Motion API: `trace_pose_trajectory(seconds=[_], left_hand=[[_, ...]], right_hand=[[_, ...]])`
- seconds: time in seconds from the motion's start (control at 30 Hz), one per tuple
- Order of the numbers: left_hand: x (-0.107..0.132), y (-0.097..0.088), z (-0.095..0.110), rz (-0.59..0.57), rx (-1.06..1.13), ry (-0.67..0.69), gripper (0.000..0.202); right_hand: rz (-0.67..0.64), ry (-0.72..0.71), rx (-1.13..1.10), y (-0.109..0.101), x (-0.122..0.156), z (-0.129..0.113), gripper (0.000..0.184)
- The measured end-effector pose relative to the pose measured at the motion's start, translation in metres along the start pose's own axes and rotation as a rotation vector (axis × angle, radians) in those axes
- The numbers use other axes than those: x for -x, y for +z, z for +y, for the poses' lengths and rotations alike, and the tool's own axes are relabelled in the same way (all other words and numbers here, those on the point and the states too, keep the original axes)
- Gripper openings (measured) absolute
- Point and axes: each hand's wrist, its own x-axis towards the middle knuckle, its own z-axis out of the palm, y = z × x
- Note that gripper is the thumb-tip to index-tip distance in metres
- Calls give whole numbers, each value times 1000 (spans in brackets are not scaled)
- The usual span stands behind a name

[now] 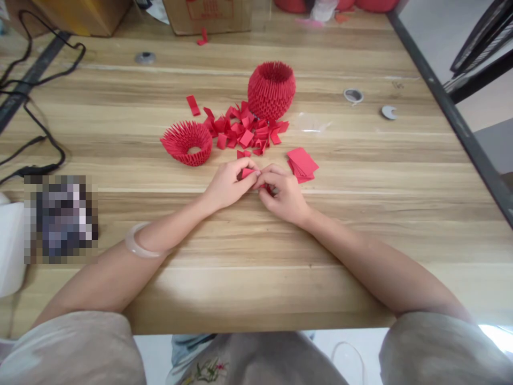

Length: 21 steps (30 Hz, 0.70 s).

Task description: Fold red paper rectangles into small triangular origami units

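Observation:
My left hand [229, 182] and my right hand [284, 195] meet over the table, fingertips close together. Between them is a small piece of red paper [248, 172], pinched by the left fingers and running toward the right fingertips, where a bit of red also shows. Just right of the right hand lies a stack of flat red paper slips [302, 163]. Beyond the hands spreads a pile of folded red paper pieces [245, 131]. A shallow red paper ring of interlocked pieces [187, 141] sits to the left, and a taller round red paper vase [271, 91] stands behind the pile.
Black cables [48, 128] run along the left side, near a blurred-out item [66, 216] and a white container [10, 246]. Cardboard boxes [208, 16] line the back. A cable grommet [353, 95] and its loose cap [388, 112] are at the right.

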Motion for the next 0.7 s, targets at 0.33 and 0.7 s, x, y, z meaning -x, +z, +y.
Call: trace_pose_trajectory(seconds=[0.33, 0.7], left_hand=[[0, 0, -1, 3, -18, -4, 19], [1, 0, 0, 1, -24, -11, 19]], right_hand=[[7, 1, 1, 0, 0, 0, 16], [8, -1, 1, 0, 0, 0, 16]])
